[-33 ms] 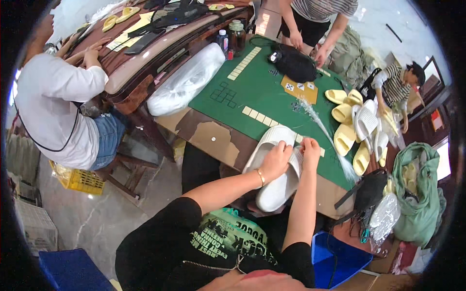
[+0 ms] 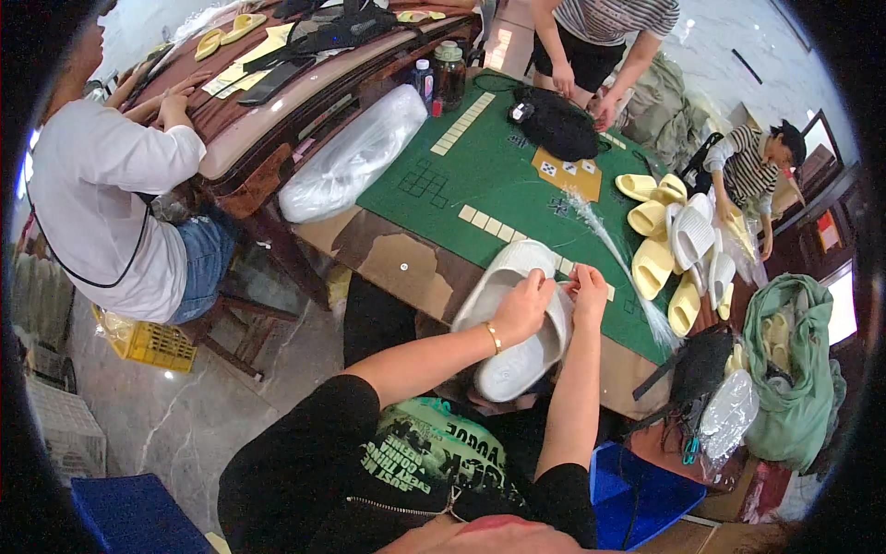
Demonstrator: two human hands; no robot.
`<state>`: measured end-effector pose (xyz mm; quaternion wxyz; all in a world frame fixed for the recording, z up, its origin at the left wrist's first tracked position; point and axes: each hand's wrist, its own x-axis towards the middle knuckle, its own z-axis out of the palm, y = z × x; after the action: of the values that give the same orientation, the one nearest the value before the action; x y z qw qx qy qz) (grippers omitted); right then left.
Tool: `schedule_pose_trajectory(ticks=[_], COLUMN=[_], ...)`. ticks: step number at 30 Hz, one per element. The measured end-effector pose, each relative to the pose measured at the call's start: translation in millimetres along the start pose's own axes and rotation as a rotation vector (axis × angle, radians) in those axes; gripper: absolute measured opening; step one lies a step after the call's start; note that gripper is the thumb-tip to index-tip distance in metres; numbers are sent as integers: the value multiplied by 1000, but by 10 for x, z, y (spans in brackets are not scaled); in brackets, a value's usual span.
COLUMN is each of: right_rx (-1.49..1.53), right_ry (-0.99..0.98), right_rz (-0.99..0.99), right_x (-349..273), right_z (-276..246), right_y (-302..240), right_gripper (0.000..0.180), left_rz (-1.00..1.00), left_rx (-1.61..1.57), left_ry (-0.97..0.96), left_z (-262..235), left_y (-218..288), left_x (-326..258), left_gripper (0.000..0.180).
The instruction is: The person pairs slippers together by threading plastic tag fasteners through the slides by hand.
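Observation:
A white slide slipper point(image 2: 508, 367) lies tilted before me at the near table edge, heel toward my body. My left hand point(image 2: 522, 309) is closed over its strap, thumb and fingers pinched together. Close beside it, my right hand point(image 2: 586, 294) is also pinched, at the strap's right side. Whatever sits between the fingertips is too fine to make out. A bundle of clear thin strands point(image 2: 609, 245) stretches over the green mat point(image 2: 397, 194), just beyond my right hand.
Yellow slippers point(image 2: 653, 268) and white slippers point(image 2: 692, 235) are heaped at the table's right. A plastic-wrapped roll point(image 2: 351, 152) lies at the left edge. Across the table a person handles a black bag point(image 2: 554, 123). Other people sit left and far right. A green sack point(image 2: 789, 369) stands at right.
The view has shifted very slightly. Both hands keep their pinch at the slipper's strap, and the slipper has barely moved.

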<state>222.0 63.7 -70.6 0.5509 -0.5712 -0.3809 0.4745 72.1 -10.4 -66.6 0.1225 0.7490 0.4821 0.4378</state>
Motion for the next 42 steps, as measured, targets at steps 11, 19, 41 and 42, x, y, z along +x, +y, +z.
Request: schedule_pose_trajectory(ticks=[11, 19, 41, 42], right_rx=[-280, -661, 442, 433], right_ry=[195, 517, 324, 327], right_rz=[-180, -477, -62, -57], right_x=[383, 621, 1836, 1830], right_z=[-929, -1281, -2003, -1966], right_y=[121, 173, -682, -700], right_gripper=[15, 16, 43, 42], left_rz=[88, -146, 306, 284], left_rx=[699, 562, 278, 322], left_ry=[4, 65, -94, -119], left_z=[-2072, -1534, -1031, -1008], left_y=[-1138, -1459, -683, -674], left_x=[932, 529, -257, -283], left_gripper=[45, 66, 32, 32])
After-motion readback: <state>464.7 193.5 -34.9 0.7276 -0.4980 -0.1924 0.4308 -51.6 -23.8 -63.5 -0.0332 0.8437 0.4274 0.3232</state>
